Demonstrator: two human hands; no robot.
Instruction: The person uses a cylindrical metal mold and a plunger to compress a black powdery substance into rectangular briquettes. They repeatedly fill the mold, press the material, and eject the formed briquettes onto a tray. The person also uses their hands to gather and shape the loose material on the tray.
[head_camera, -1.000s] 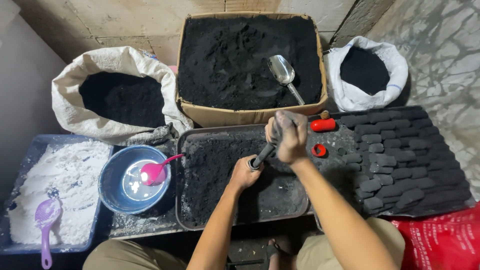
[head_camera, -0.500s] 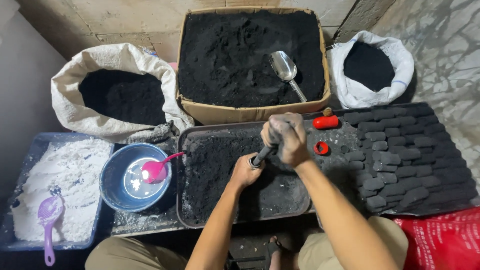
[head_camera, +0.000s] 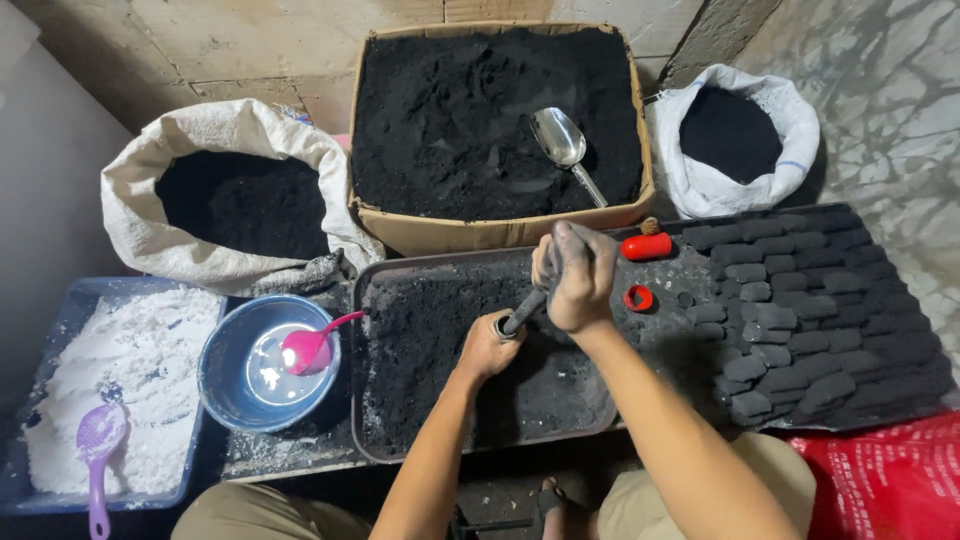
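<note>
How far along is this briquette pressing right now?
Done: rows of pressed black briquettes fill the dark board on the right. In hand: the left hand grips a tube mould upright in the tray, while the right hand holds the rod inserted in it. Left: loose black mix lies in the tray, and the cardboard box is full.

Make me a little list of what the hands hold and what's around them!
left hand: grips a tube standing in the tray
right hand: wrapped round a rod going into the tube
tray: black powder inside
box: black powder, metal scoop
bowl: water, pink spoon
bin: white powder, purple scoop
right side: rows of black blocks
</note>
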